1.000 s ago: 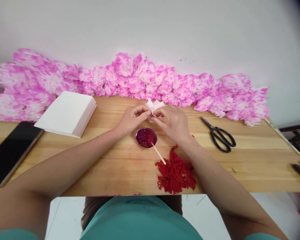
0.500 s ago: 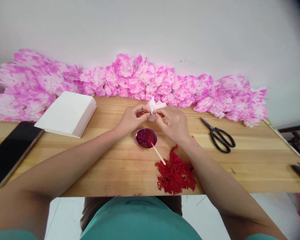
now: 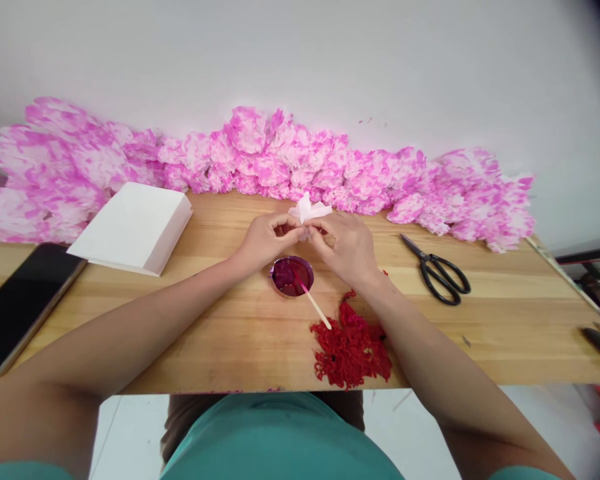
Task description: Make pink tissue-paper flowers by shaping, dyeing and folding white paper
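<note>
Between my two hands a piece of thin white paper (image 3: 307, 210) is pinched at its gathered middle, its ends fanning out above the fingers. My left hand (image 3: 269, 240) closes on it with thumb and forefinger from the left. From the right, my right hand (image 3: 347, 245) does the same, its fingertips touching those of the left. Whether a thread is wound at the pinch is too small to tell. Just below the hands stands a small bowl of dark magenta dye (image 3: 293, 277), a pale stick (image 3: 317, 307) leaning out of it. Red yarn (image 3: 353, 347) lies heaped beside my right forearm.
A long row of pink-and-white paper flowers (image 3: 275, 160) lines the wall. On the left are a white paper stack (image 3: 130, 223) and a black phone (image 3: 27, 303). Black-handled scissors (image 3: 437, 270) lie on the wooden table (image 3: 205, 353) to the right.
My fingertips have drawn closer together at the middle of the paper. Its upper ends look more gathered and fanned. The things on the table stay where they were.
</note>
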The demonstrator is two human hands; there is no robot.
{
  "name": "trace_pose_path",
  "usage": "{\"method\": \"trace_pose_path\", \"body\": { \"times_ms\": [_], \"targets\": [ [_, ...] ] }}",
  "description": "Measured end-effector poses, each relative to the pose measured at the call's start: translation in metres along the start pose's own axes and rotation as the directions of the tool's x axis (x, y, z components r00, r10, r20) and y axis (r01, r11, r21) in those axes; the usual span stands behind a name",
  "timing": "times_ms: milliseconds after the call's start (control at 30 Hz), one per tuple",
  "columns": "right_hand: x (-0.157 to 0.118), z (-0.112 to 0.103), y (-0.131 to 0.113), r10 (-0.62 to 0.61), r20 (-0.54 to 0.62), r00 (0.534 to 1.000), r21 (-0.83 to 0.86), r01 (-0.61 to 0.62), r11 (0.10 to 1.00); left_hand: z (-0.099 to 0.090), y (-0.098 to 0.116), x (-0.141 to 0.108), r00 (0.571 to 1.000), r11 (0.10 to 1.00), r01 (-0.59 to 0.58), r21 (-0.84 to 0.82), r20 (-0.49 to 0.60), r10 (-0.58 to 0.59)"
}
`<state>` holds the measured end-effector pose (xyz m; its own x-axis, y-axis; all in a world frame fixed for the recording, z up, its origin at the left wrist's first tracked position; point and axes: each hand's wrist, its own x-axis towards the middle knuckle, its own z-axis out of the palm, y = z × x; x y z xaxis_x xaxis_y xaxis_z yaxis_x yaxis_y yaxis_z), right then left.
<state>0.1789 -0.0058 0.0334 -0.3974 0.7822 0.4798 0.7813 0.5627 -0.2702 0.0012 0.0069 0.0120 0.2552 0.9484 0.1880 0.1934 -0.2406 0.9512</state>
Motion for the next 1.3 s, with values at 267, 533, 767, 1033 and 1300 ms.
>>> {"method": "trace_pose_path", "body": {
  "times_ms": [267,533,767,1033,1300],
  "targets": [
    [-0.0004,0.0003,-0.0009,-0.004,0.021,1.0,0.004,0.004,1.0,0.0002,-0.001,0.0,1.0,0.998,0.008,-0.064,-0.002,-0.008],
    [0.0003,-0.0005,-0.0022,-0.016,0.034,0.999,-0.001,0.016,1.0,0.0002,-0.0004,-0.0001,1.0,0.999,0.015,-0.047,-0.017,-0.015],
    [0.0,-0.001,0.0004,0.0,-0.014,1.0,0.002,0.0,1.0,0.0007,-0.0018,-0.0001,0.999,0.998,0.033,-0.048,-0.01,-0.034],
    [0.0,-0.0016,-0.0013,-0.013,-0.014,1.0,-0.04,0.012,0.999,0.0008,-0.0015,-0.0004,1.0,0.999,0.018,-0.026,-0.004,-0.019],
    [0.0005,-0.0014,-0.0019,0.001,0.027,1.0,-0.023,-0.001,1.0,0.0014,-0.0018,-0.0007,1.0,1.0,0.008,-0.012,-0.004,-0.008]
  ]
}}
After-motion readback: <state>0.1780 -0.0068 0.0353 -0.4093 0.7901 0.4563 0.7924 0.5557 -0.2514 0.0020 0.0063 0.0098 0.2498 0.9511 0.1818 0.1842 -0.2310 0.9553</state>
